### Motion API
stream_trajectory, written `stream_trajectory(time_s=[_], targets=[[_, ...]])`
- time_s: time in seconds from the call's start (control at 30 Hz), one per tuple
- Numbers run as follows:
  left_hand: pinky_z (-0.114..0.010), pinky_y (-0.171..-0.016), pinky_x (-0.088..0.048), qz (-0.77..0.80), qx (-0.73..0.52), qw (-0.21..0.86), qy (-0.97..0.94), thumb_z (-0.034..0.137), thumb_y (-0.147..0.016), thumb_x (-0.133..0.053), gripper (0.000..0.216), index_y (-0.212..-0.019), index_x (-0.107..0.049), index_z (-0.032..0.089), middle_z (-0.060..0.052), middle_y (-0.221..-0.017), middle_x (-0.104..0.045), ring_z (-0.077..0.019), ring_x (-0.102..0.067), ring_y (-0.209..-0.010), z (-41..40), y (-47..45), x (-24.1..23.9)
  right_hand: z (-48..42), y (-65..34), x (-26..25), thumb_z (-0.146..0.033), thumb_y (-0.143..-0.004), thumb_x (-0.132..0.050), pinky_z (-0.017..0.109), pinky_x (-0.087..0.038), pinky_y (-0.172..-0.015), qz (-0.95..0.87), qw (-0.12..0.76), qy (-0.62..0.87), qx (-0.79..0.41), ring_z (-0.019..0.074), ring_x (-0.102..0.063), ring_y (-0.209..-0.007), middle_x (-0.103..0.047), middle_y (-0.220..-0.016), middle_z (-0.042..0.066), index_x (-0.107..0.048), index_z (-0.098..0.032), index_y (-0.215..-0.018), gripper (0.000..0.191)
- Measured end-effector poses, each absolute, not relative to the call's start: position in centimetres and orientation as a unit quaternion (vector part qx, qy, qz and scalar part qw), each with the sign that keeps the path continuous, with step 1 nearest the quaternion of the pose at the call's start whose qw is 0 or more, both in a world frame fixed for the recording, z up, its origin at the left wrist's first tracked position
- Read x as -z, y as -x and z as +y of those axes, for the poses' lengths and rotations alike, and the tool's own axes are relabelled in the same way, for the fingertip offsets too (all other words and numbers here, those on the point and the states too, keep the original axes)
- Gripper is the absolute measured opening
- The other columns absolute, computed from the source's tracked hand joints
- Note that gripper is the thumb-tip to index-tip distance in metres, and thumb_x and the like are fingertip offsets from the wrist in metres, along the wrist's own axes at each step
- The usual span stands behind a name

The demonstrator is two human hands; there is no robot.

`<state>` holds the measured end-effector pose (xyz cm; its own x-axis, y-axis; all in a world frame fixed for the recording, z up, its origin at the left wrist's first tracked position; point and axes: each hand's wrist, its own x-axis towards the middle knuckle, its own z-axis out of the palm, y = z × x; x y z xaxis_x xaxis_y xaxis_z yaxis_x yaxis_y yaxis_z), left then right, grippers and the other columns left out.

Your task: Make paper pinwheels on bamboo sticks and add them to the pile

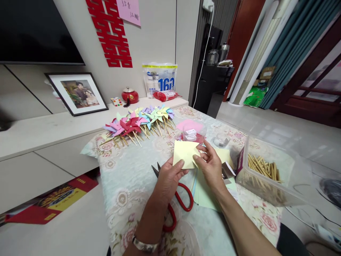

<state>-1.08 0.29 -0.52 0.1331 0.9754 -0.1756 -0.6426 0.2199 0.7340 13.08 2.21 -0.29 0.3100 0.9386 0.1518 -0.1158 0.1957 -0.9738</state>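
Both my hands hold a pale yellow paper square (184, 153) above the table. My left hand (168, 177) pinches its lower left edge with thumb on top. My right hand (211, 164) grips its right corner with bent fingers. Under my left hand lie red-handled scissors (181, 202) on the floral tablecloth (128, 185). A stack of pastel paper sheets (205, 193) lies below my right hand.
Several finished paper pinwheels (138, 122) on sticks lie at the table's far side. A clear plastic box (269, 174) of wooden sticks stands at right. A small clear tub (193, 133) and pink paper (188, 124) sit beyond the hands. A framed photo (77, 93) leans on the low cabinet.
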Motion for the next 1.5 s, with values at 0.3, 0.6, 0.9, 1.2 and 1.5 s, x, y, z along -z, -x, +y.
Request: stream_trajectory(time_s=[0.3, 0.6, 0.9, 1.2, 1.5], targets=[[-0.023, -0.069, -0.054, 0.293, -0.621, 0.708, -0.165, 0.015, -0.065, -0.085, 0.047, -0.110, -0.070, 0.014, -0.009, -0.105, -0.076, -0.0169, -0.071, -0.083, 0.5, -0.1, 0.7, 2.1, -12.4, 0.8, -0.027, -0.066, -0.081, 0.024, -0.052, -0.060, -0.419, 0.655, 0.439, -0.451, 0.0080, -0.056, -0.065, -0.063, -0.105, 0.003, -0.057, -0.023, -0.132, 0.071], [-0.019, -0.059, -0.050, 0.282, -0.641, 0.704, -0.113, 0.013, -0.069, -0.082, 0.038, -0.105, -0.071, 0.014, -0.005, -0.091, -0.077, -0.0115, -0.068, -0.071, 0.7, 0.1, 0.5, 1.9, -12.2, 0.9, -0.028, -0.068, -0.080, 0.024, -0.052, -0.061, -0.453, 0.635, 0.431, -0.453, 0.0089, -0.056, -0.070, -0.059, -0.110, 0.003, -0.057, -0.027, -0.132, 0.068], [-0.029, -0.077, -0.055, 0.300, -0.642, 0.690, -0.148, 0.018, -0.066, -0.084, 0.049, -0.112, -0.069, 0.015, -0.008, -0.102, -0.077, -0.0223, -0.072, -0.090, 0.5, -0.3, 0.6, 1.5, -11.6, 0.9, -0.027, -0.069, -0.079, 0.022, -0.049, -0.057, -0.459, 0.629, 0.438, -0.450, 0.0091, -0.055, -0.068, -0.061, -0.110, 0.003, -0.055, -0.028, -0.135, 0.070], [-0.037, -0.086, -0.055, 0.357, -0.666, 0.633, -0.170, 0.020, -0.064, -0.084, 0.047, -0.109, -0.072, 0.016, -0.009, -0.100, -0.078, -0.0301, -0.070, -0.101, 0.6, 0.0, 0.6, 1.5, -11.8, 1.2, -0.026, -0.073, -0.076, 0.025, -0.050, -0.059, -0.498, 0.608, 0.447, -0.428, 0.0120, -0.058, -0.070, -0.064, -0.096, 0.002, -0.057, -0.026, -0.134, 0.065], [-0.032, -0.074, -0.054, 0.394, -0.664, 0.602, -0.203, 0.025, -0.065, -0.083, 0.039, -0.102, -0.075, 0.017, -0.007, -0.092, -0.078, -0.0282, -0.071, -0.092, 0.8, 0.4, 0.9, 1.5, -11.9, 1.0, -0.025, -0.073, -0.075, 0.027, -0.053, -0.062, -0.512, 0.594, 0.446, -0.433, 0.0153, -0.061, -0.072, -0.063, -0.076, -0.002, -0.056, -0.024, -0.135, 0.065]])
